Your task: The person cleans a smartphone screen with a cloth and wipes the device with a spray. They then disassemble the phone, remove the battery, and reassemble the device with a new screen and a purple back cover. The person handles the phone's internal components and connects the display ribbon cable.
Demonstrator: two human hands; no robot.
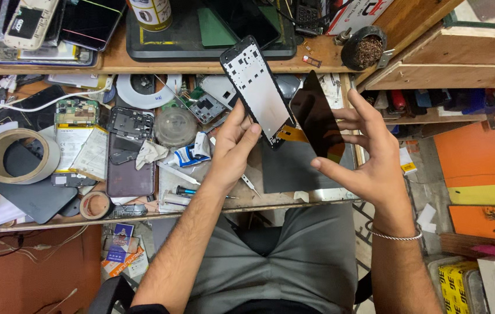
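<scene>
Black-edged white phone frame (257,88), glossy black screen panel (317,116), brown wooden bench (142,59), grey trousers (294,256), beige tape roll (14,156).

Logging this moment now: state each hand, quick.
Left hand: closed on the lower edge of the phone frame, held up over the workbench.
Right hand: fingers spread, holding the black screen panel by its edges.

Yellow can (150,13) cut by top edge
</scene>
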